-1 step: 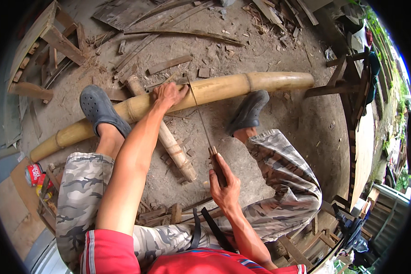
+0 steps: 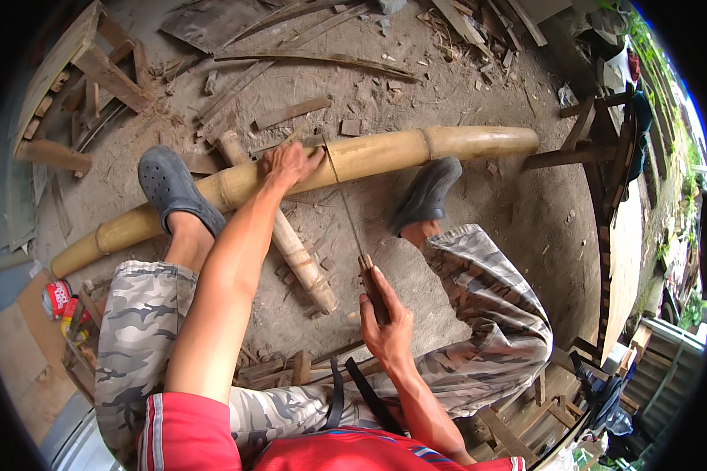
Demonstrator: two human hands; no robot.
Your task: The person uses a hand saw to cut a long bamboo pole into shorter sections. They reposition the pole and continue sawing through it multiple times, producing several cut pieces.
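A thick yellow bamboo pole [image 2: 385, 149] lies across the ground in front of me, resting over a shorter bamboo piece [image 2: 298, 255]. My left hand [image 2: 289, 166] grips the pole from above, its fingers curled over the top just left of the saw cut. In my right hand [image 2: 386, 322] is the wooden handle of a handsaw [image 2: 347, 206]. The thin blade runs away from me and crosses the pole close to my left fingertips. How deep it sits in the bamboo I cannot tell. My left clog [image 2: 169, 184] presses on the pole, and my right clog [image 2: 432, 192] is against its near side.
Wood offcuts [image 2: 291, 113] and long strips lie on the dirt beyond the pole. A wooden stand [image 2: 106, 74] is at the far left, a wooden frame [image 2: 597, 153] at the right near the pole's end. A red can [image 2: 56, 300] sits at the left by scraps.
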